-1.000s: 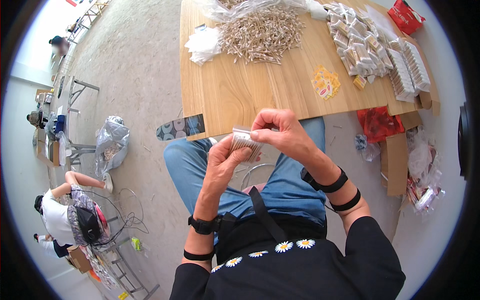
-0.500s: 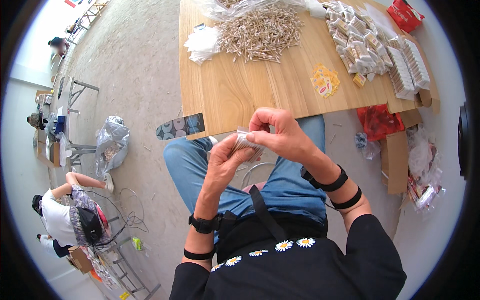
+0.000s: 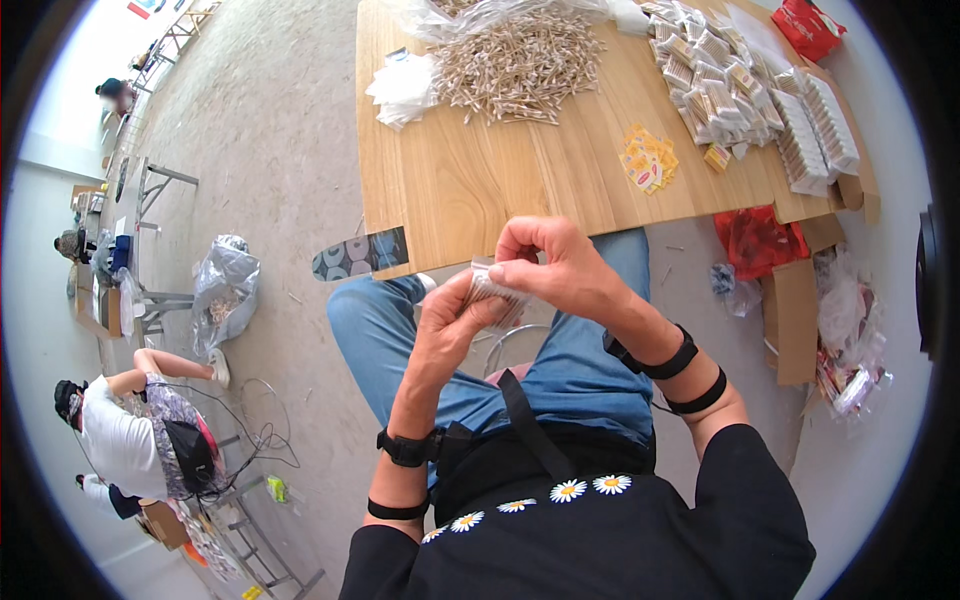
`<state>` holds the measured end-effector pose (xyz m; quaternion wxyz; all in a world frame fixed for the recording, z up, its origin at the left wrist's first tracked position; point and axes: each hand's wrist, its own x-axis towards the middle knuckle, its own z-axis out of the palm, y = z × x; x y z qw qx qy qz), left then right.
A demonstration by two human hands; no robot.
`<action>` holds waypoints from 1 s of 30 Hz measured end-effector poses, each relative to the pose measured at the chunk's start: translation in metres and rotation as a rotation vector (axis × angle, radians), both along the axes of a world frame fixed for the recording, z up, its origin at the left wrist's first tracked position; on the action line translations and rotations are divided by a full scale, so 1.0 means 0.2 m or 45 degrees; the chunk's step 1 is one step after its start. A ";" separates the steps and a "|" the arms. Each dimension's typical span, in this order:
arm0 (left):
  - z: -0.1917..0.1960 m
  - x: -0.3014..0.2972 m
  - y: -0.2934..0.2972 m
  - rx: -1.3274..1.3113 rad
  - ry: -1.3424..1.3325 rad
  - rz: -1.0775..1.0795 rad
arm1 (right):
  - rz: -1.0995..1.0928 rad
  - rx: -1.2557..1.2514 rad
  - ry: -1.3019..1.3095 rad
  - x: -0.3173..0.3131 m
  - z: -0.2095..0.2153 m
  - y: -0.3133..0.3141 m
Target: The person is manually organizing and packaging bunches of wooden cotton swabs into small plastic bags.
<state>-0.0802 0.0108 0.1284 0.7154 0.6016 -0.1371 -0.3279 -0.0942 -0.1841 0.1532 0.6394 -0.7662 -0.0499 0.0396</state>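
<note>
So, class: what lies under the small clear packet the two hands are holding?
Under the clear packet is a knee in blue jeans. Fingers of the left hand and right hand hide the packet's contents.

Small packet (image 3: 497, 290) now deeper between hands.

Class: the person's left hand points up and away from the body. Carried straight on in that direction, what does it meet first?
Most likely the small clear packet already pinched in the left hand, then the right hand fingers; beyond them the wooden table edge, though depth is unclear.

Left hand (image 3: 452, 322) raised, fingers curled, right hand (image 3: 555, 268) above it, fingertips pinched, wrists close together
</note>
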 end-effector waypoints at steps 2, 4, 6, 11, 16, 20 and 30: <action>0.00 0.00 -0.02 0.000 -0.014 -0.002 | -0.050 0.303 0.106 0.01 -0.01 0.00; 0.01 0.00 -0.02 0.004 -0.028 0.000 | -0.026 0.301 0.106 0.01 -0.01 0.01; 0.01 -0.01 -0.02 0.021 -0.046 0.014 | -0.006 0.299 0.106 0.01 -0.01 0.01; 0.01 -0.01 -0.02 -0.016 -0.007 0.001 | -0.110 0.162 -0.006 -0.01 0.01 0.01; 0.02 -0.02 -0.01 -0.047 0.066 0.001 | -0.084 0.425 0.137 -0.01 -0.02 -0.01; -0.01 -0.01 -0.01 -0.133 0.122 0.055 | 0.161 0.218 -0.080 -0.04 -0.20 -0.04; -0.04 -0.01 -0.01 -0.037 0.068 0.031 | 0.342 0.036 -0.036 -0.01 -0.15 0.02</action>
